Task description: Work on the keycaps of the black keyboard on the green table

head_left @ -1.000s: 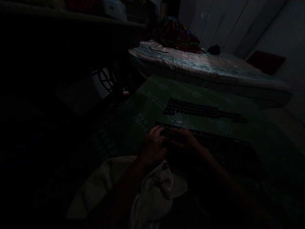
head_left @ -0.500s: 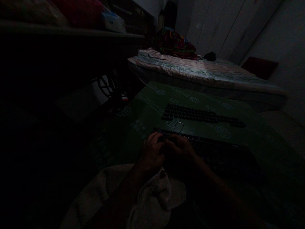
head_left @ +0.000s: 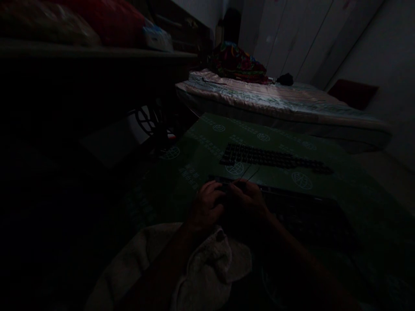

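In the dim light a black keyboard [head_left: 311, 216] lies on the green board, its left end under my hands. My left hand [head_left: 207, 205] is closed on that left end, fingers bent over the casing. Close beside it, my right hand [head_left: 248, 201] is closed around a thin wire keycap puller [head_left: 251, 173], whose two wire prongs point up and to the right. The keys beneath my fingers are hidden in shadow. Beyond the keyboard, loose black keycaps [head_left: 275, 158] lie in rows. A pale cloth [head_left: 207, 276] is bunched below my wrists.
The green board [head_left: 197, 142] with globe prints carries everything. Behind it stands a bed [head_left: 272, 95] with a patterned bundle [head_left: 240, 62] on it. To the left, a dark table [head_left: 129, 52] holds bags; a spoked wheel [head_left: 145, 119] shows underneath.
The wire keycap puller has turned in my right hand, its prongs now leaning further right. My left hand stays at the keyboard's end. The view has tipped slightly upward.
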`<state>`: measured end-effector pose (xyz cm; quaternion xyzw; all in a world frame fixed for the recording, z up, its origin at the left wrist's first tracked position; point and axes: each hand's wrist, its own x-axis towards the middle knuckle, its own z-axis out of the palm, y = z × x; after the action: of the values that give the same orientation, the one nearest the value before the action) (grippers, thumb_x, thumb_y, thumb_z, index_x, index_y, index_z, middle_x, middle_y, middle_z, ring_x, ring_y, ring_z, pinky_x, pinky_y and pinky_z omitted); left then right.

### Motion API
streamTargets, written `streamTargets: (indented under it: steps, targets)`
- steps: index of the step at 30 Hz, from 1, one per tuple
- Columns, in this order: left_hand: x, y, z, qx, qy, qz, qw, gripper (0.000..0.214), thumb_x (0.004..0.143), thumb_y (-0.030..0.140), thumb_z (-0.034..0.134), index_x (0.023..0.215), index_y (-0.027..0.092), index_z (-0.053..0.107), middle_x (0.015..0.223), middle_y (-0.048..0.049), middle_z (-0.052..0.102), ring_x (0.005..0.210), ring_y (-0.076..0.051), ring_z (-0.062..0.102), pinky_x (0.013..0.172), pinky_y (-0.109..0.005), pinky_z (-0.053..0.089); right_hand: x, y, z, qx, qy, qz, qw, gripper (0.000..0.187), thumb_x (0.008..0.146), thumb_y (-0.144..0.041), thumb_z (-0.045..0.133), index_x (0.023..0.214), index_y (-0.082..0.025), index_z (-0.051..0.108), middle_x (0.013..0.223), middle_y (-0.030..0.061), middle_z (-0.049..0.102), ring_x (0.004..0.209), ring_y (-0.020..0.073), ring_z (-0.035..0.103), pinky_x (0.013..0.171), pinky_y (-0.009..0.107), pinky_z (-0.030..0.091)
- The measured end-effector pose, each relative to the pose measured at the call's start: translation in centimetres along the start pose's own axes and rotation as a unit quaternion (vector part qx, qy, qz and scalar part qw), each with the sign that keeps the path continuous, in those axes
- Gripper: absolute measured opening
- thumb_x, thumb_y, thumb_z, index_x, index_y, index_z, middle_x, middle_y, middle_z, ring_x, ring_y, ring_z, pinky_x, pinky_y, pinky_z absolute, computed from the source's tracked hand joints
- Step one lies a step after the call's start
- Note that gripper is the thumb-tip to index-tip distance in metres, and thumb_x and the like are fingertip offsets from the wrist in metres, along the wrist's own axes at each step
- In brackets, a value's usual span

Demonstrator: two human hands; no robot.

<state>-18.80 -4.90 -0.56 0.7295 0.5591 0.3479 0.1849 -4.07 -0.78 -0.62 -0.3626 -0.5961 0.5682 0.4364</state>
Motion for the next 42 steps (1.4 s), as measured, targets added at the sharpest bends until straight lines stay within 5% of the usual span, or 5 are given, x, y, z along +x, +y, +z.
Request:
streamTargets:
  steps: [4,12,19,26,42]
  targets:
    - [-0.1,0.9,-0.7,-0.078,-0.018,0.003,0.997,0.020,0.073,0.016,0.051,0.088,0.019,0.064,0.099,-0.0056,0.064,0.101,-0.020,0.054,0.091,-0.036,0.042,-0.2,-0.6,-0.3,-0.046,-0.016,-0.035,0.998,0.024,0.077,-0.040,0.056,0.075,-0.016,0.058,0.066,-0.0005,0.058,0.059,0.0099,0.053,0.053,0.020,0.042]
    - [-0.1,2.3,-1.9,-0.216,-0.054,-0.149,0.963,0.023,0.071,0.024,0.058,0.091,0.019,0.067,0.091,-0.0027,0.069,0.086,-0.020,0.063,0.075,-0.027,0.049,-0.6,-2.7,-1.1,-0.167,-0.050,-0.103,0.979,0.018,0.080,-0.032,0.052,0.080,-0.016,0.061,0.067,-0.0004,0.061,0.060,0.0106,0.055,0.054,0.020,0.042]
    - [-0.1,2.8,-2.4,-0.317,-0.049,-0.204,0.925,0.027,0.068,0.026,0.062,0.093,0.018,0.066,0.088,-0.0033,0.070,0.083,-0.020,0.064,0.071,-0.027,0.050,-0.7,-3.3,-0.8,-0.172,-0.048,-0.178,0.968,0.018,0.083,-0.030,0.048,0.077,-0.017,0.059,0.075,0.0034,0.060,0.072,0.0143,0.057,0.066,0.025,0.045]
    - [-0.1,2.2,-2.8,-0.329,0.036,-0.231,0.915,0.029,0.058,0.025,0.070,0.086,0.016,0.064,0.082,-0.0034,0.068,0.078,-0.019,0.063,0.072,-0.029,0.049,-0.8,-3.3,-1.7,-0.216,-0.071,-0.158,0.961,0.020,0.081,-0.024,0.049,0.096,-0.018,0.062,0.082,0.0042,0.065,0.071,0.0150,0.059,0.063,0.024,0.045]
    - [-0.4,2.5,-3.7,-0.456,0.044,-0.252,0.852,0.026,0.054,0.026,0.073,0.073,0.015,0.060,0.067,0.0019,0.062,0.060,-0.012,0.058,0.058,-0.023,0.045,0.3,-4.6,-0.6,-0.282,-0.185,-0.156,0.929,0.025,0.074,-0.019,0.055,0.096,-0.013,0.065,0.068,0.0007,0.065,0.052,0.0080,0.053,0.049,0.017,0.040]
